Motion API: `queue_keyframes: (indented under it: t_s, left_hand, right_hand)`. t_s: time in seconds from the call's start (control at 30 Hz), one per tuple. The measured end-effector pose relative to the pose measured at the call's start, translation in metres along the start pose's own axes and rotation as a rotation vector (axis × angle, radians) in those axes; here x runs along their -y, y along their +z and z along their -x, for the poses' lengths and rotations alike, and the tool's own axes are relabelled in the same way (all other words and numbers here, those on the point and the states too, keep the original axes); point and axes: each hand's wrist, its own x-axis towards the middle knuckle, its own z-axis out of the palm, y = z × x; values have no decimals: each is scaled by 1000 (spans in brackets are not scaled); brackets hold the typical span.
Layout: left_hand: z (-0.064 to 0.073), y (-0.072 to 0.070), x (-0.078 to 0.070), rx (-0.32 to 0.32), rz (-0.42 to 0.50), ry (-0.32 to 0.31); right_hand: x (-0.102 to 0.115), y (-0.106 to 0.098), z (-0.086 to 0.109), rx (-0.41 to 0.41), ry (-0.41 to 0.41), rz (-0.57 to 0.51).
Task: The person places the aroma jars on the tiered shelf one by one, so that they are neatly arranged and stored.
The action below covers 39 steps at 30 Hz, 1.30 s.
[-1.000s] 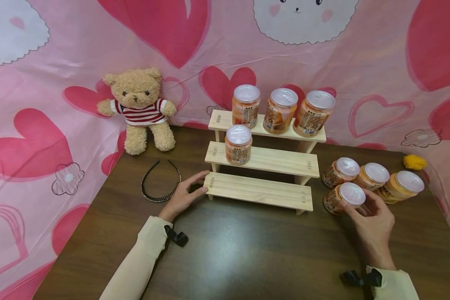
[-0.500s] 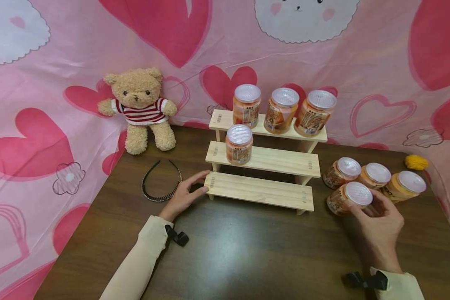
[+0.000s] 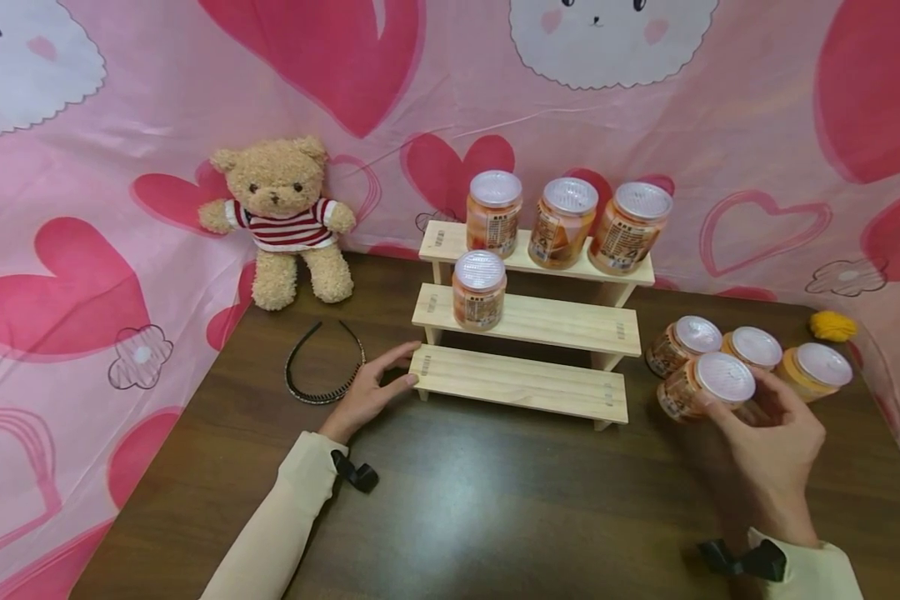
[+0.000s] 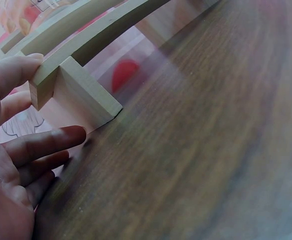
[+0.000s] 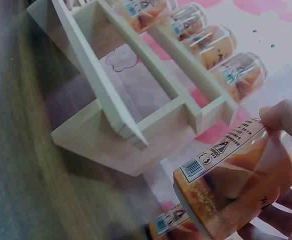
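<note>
My right hand [image 3: 776, 433] grips an orange-labelled jar [image 3: 701, 392] with a clear lid, thumb on one side and fingers round the other. The jar tilts and overlaps the jars behind it. In the right wrist view, the held jar [image 5: 235, 185] shows its barcode and pale bottom rim. At the left end of a three-step wooden display stand [image 3: 521, 383], my left hand [image 3: 367, 396] pinches the lowest board's end between thumb and finger. Its other fingers hang below the board [image 4: 61, 60] in the left wrist view.
Three similar jars [image 3: 566, 221] line the top step, and a single jar [image 3: 478, 292] stands on the middle one. Three more jars [image 3: 675, 346] stand right of the stand, beside a yellow bundle [image 3: 832, 325]. A headband [image 3: 322, 398] and teddy bear [image 3: 277, 221] are at left.
My right hand has raised the jar from the table and shifted it slightly right, so it now covers more of the jars behind. My left hand stays at the stand's end.
</note>
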Motion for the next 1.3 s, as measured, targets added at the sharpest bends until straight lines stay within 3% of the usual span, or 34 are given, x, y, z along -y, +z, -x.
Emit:
queue_keyframes:
  t_s: [0.17,0.43,0.6,0.83,0.93,1.3]
  left_hand:
    - [0,0,0,-6,-8,8]
    - [1,0,0,-12,-23,13]
    - [2,0,-1,-16,-23,27]
    - [2,0,-3,-9,-11,21]
    - [2,0,-2,-8,-11,22]
    - [2,0,0,-16,-16,25]
  right_hand:
    - [9,3,-1,2,-2,24]
    - [26,11,-4,36,30,-125]
    - [37,19,-6,51,31,-98]
    - [52,32,-9,102,-74,100]
    - [58,35,-10,104,-90,124]
    - [74,43,-14,115,-76,64]
